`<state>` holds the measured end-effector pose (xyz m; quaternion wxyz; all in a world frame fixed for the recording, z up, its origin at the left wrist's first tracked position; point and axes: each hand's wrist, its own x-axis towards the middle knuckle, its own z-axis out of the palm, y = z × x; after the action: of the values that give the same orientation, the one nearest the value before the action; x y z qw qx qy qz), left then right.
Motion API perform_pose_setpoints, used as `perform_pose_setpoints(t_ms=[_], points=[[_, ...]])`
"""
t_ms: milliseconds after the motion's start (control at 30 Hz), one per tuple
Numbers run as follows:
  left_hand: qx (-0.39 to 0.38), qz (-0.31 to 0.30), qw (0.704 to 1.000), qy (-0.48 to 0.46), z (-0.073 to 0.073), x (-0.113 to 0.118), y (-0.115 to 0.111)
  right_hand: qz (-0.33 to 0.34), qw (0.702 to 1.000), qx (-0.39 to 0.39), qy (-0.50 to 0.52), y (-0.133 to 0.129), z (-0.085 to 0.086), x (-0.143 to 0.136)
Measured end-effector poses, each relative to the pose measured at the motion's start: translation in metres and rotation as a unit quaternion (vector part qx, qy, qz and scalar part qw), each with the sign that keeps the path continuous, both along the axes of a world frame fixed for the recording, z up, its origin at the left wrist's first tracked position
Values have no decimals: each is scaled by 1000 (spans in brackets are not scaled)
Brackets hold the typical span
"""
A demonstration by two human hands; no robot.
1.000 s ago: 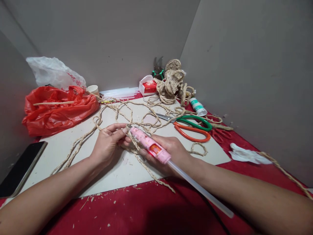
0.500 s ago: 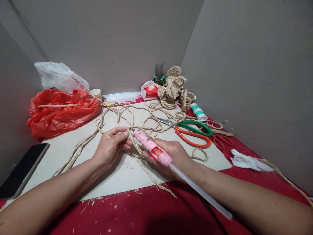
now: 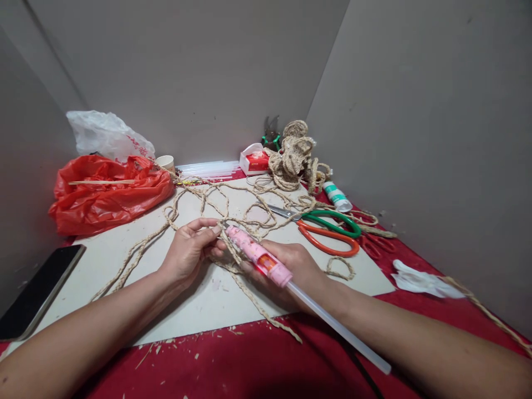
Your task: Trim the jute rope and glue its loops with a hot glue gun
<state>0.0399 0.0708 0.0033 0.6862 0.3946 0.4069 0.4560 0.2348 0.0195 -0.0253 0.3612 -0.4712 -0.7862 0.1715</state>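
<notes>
My left hand [image 3: 195,244] pinches a braided straw cord [image 3: 233,250] between thumb and fingers near the middle of the white board [image 3: 174,310]. In my right hand [image 3: 286,269] is a pink glue gun [image 3: 257,252], its nozzle close against the cord at my left fingertips. A long translucent glue stick [image 3: 341,330] juts from the gun's rear toward me. One cord end trails down to the board's front edge. Whether glue is coming out at the tip is hidden.
Scissors [image 3: 328,233] with green and orange handles lie right of the gun. Behind them are coiled cord [image 3: 293,158], a tissue pack [image 3: 254,160] and pruners [image 3: 271,136]. A red plastic bag [image 3: 108,199] and a phone [image 3: 39,293] lie left.
The view has tipped slightly, so everything sits a little lower. Both hands keep their grips, with the glue gun's nozzle still at the cord.
</notes>
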Motion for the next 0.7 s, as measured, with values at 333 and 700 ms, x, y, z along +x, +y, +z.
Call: perform_pose_setpoints(t_ms=[333,700], points=[[5,2,1000,-4,0,-1,0,-10,1000,-10,12,0,-1,3],[6,26,999,-18,4,-1,1,-10,999,-31,19,1,-4,6]])
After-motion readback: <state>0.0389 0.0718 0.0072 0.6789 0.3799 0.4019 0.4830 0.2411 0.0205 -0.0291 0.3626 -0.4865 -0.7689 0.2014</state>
